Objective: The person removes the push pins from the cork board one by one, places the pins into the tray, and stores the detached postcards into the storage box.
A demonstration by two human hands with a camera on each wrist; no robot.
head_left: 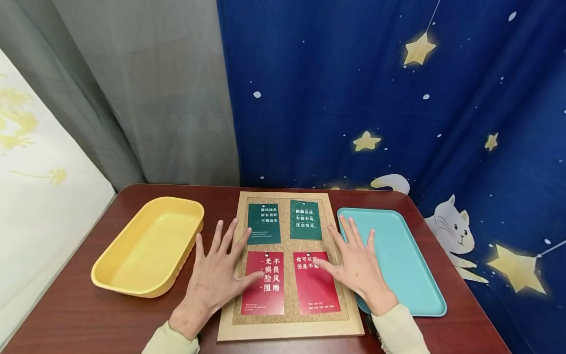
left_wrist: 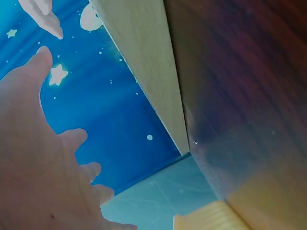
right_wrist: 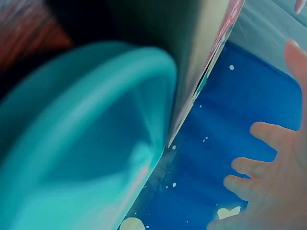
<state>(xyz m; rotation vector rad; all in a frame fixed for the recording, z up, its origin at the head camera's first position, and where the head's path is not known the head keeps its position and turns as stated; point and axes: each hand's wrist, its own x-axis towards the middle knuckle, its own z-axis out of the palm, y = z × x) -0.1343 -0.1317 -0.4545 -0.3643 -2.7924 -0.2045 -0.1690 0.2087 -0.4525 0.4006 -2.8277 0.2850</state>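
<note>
A wood-framed cork board (head_left: pixel 287 285) lies on the table with two green cards above two red cards, each with a pin at its top. The green cards are at upper left (head_left: pixel 264 226) and upper right (head_left: pixel 305 221); the red ones at lower left (head_left: pixel 274 295) and lower right (head_left: pixel 318 290). My left hand (head_left: pixel 216 270) spreads its fingers over the board's left side, its thumb over the left red card. Over the right side my right hand (head_left: pixel 355 260) is spread too, its thumb over the right red card. Neither hand holds anything. Whether they touch the board I cannot tell.
A yellow plastic basket (head_left: pixel 152 246) stands on the left of the dark red table (head_left: pixel 66 314). On the right lies a turquoise tray (head_left: pixel 407 275), partly beneath my right hand. A small black object (head_left: pixel 372 325) shows beside my right sleeve. Curtains hang behind.
</note>
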